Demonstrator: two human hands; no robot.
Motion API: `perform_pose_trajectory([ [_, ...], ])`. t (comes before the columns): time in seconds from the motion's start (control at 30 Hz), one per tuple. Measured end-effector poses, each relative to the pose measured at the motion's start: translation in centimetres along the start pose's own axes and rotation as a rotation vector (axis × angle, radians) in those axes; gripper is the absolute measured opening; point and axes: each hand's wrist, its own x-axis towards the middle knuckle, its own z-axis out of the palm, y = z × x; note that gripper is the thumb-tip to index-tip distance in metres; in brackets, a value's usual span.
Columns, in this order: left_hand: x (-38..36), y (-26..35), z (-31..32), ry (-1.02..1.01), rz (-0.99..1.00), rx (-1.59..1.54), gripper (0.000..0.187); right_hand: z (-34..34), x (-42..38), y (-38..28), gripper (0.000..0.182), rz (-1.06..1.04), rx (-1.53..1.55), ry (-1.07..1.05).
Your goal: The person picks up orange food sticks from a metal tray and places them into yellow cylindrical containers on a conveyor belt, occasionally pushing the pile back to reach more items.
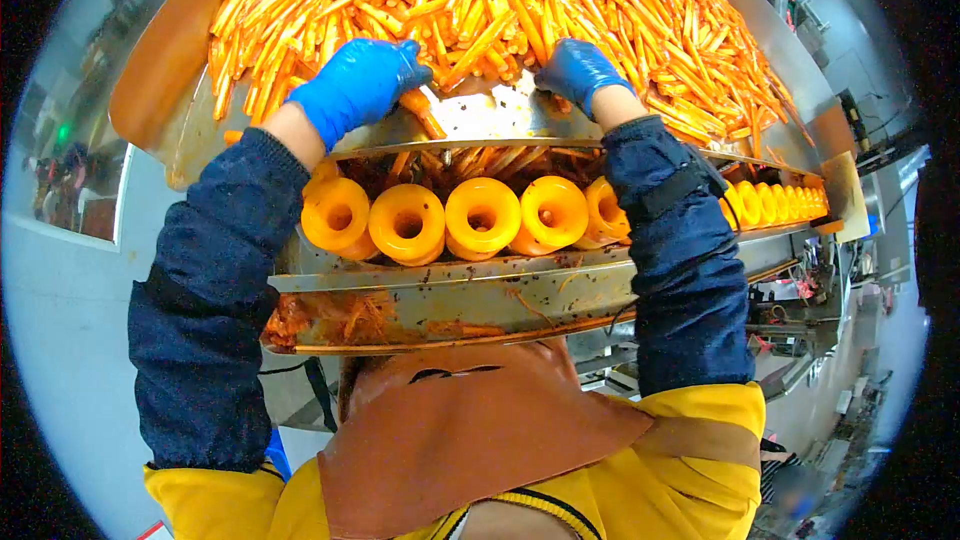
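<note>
A large pile of orange, sauce-coated sticks (480, 0) lies on a metal tray (490, 118). At the pile's near left edge is my left hand (365, 85) in a blue glove, its fingers closed; an orange stick juts out just below them, and what the fingers hold is hidden. My right hand (580, 72), also gloved in blue, is at the near edge of the pile with its fingers curled together. Nothing can be made out inside it. Below the tray runs a row of yellow funnel-shaped cups (483, 219), partly covered by my right sleeve.
Below the cups runs a metal ledge (480, 285) with reddish scraps on it. The row of cups continues to the right toward a tan board (850, 198). A window (75, 175) is in the wall at the left. Metal equipment stands at the far right.
</note>
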Motion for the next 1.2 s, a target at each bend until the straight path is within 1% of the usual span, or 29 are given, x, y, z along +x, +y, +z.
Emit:
perform_pose_trajectory([
  [0.03,0.1,-0.1,-0.3,-0.015,-0.028,-0.024,0.017,0.2,-0.3,0.6,0.040,-0.024,-0.011,0.055],
  [0.07,-0.2,-0.5,-0.9,0.019,0.096,0.078,0.019,-0.3,-0.7,1.3,0.040,0.035,0.038,-0.028],
  [0.1,-0.3,-0.9,-0.7,0.018,0.090,0.071,0.019,-1.3,-1.6,1.7,0.040,0.095,0.087,-0.110],
  [0.13,-0.4,-1.2,-0.7,0.118,-0.039,-0.091,0.020,-2.1,-2.5,2.5,0.039,0.083,0.161,-0.166],
  [0.17,-0.6,-1.5,-0.6,0.217,-0.170,-0.252,0.022,-0.9,-2.4,4.6,0.034,0.098,0.376,-0.159],
  [0.2,-0.9,-1.8,-0.9,0.351,-0.140,-0.226,0.024,-1.2,-3.3,5.3,0.030,0.109,0.561,-0.106],
  [0.23,-1.2,-2.3,-0.6,0.350,-0.148,-0.228,0.024,-1.3,-4.7,5.1,0.026,0.119,0.745,-0.051],
  [0.27,-1.5,-2.8,-0.4,0.470,-0.278,-0.447,0.029,-0.7,-6.4,4.5,0.026,0.115,0.743,-0.055],
  [0.3,-1.8,-3.0,-0.3,0.589,-0.407,-0.666,0.034,0.0,-8.5,3.2,0.024,-0.078,0.965,0.102],
  [0.33,-2.2,-1.9,-1.2,0.684,-0.394,-0.825,0.032,0.6,-10.2,1.9,0.023,-0.279,1.179,0.265],
  [0.37,-2.8,-1.7,-1.6,0.687,-0.398,-0.823,0.032,1.4,-11.1,0.5,0.022,-0.100,1.592,0.080],
  [0.43,-3.9,-1.7,-2.2,0.810,-0.482,-1.005,0.027,3.3,-13.7,-3.2,0.029,-0.096,1.541,0.115],
  [0.47,-4.8,-2.0,-2.3,0.755,-0.578,-0.991,0.025,5.2,-14.2,-4.1,0.027,-0.052,1.499,0.101],
  [0.5,-5.5,-1.7,-2.4,0.756,-0.580,-0.986,0.025,7.0,-14.4,-4.3,0.024,0.017,1.398,-0.045],
  [0.57,-7.5,-0.4,-2.9,0.959,-0.490,-1.120,0.024,9.4,-14.7,-5.1,0.020,-0.151,1.143,0.119],
  [0.6,-9.3,0.6,-4.3,0.786,-0.787,-1.084,0.026,9.4,-14.9,-5.7,0.020,-0.135,1.155,0.227],
  [0.63,-10.3,1.6,-4.7,0.790,-0.789,-1.076,0.026,8.9,-15.0,-6.4,0.019,-0.119,1.164,0.331],
  [0.67,-11.2,2.6,-4.9,0.883,-0.748,-1.174,0.028,8.1,-15.4,-7.0,0.016,-0.009,1.276,0.296],
  [0.7,-11.9,3.2,-5.0,0.975,-0.702,-1.272,0.030,7.9,-15.4,-7.7,0.016,-0.016,1.278,0.291],
  [0.73,-12.2,3.4,-4.8,1.007,-0.755,-1.461,0.033,7.8,-15.3,-8.8,0.016,-0.032,1.343,0.211],
  [0.77,-12.6,3.8,-4.7,1.012,-0.755,-1.456,0.033,7.8,-15.1,-9.9,0.015,-0.050,1.405,0.129],
  [0.83,-13.5,4.9,-4.7,1.052,-0.713,-1.516,0.033,9.0,-14.9,-12.3,0.017,-0.212,1.199,0.157],
  [0.9,-14.9,5.7,-5.1,1.024,-0.746,-1.542,0.032,8.3,-15.2,-12.8,0.025,-0.323,0.778,0.092],
  [0.93,-15.4,6.2,-5.4,0.991,-0.754,-1.575,0.032,8.4,-14.9,-12.8,0.025,-0.332,0.780,0.092],
  [1.0,-16.2,6.5,-5.3,0.912,-0.752,-1.608,0.029,8.1,-14.7,-13.0,0.034,-0.480,0.628,0.393],
  [1.03,-16.4,6.8,-5.0,0.918,-0.758,-1.605,0.029,7.6,-14.7,-13.5,0.034,-0.486,0.628,0.389],
  [1.1,-16.3,7.9,-4.5,0.681,-0.689,-1.454,0.026,6.1,-14.9,-14.8,0.040,-0.608,0.829,0.361],
  [1.17,-15.3,9.1,-4.0,0.479,-0.488,-1.275,0.023,5.9,-15.2,-16.2,0.040,-0.682,0.773,0.348],
  [1.2,-14.9,9.9,-4.3,0.518,-0.402,-1.184,0.021,6.7,-14.5,-16.2,0.039,-0.671,0.789,0.322],
])
